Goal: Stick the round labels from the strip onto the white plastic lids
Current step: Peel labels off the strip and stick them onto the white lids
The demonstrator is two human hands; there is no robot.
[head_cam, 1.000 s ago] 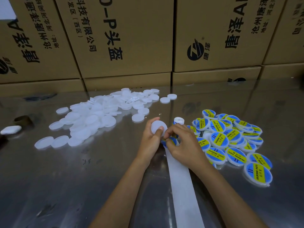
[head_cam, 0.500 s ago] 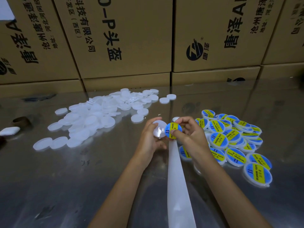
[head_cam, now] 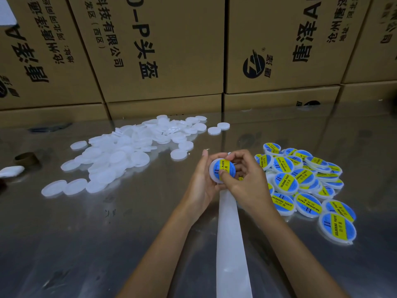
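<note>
White backing strip (head_cam: pixel 231 244) nearest, running bare from the bottom edge up under the hands; one strip only, no labels showing on the stretch in view. Just above it, one white lid (head_cam: pixel 214 176) cupped in the left hand (head_cam: pixel 200 181), fingers curled behind its rim, held clear of the steel table (head_cam: pixel 107 244). One blue-and-yellow round label (head_cam: pixel 224 167) already lying on that lid, pressed by the thumb of the right hand (head_cam: pixel 245 179), other fingers curled over the far edge. Best done now, judging by the pose: rub from the middle outward to push air to the rim, keep the lid braced from behind, check for an even white border all round before letting go. Right of the hands, finished labelled lids (head_cam: pixel 305 179) heaped and overlapping, roughly twenty-five, exact count hidden by the stacking. Farther left, plain lids (head_cam: pixel 120 160) in a loose pile, several dozen, too overlapped to count. Beyond, near the left edge, one brown ring (head_cam: pixel 25 159) and one white pad (head_cam: pixel 11 171). Farthest, stacked cardboard boxes (head_cam: pixel 161 50), about ten in sight.
</note>
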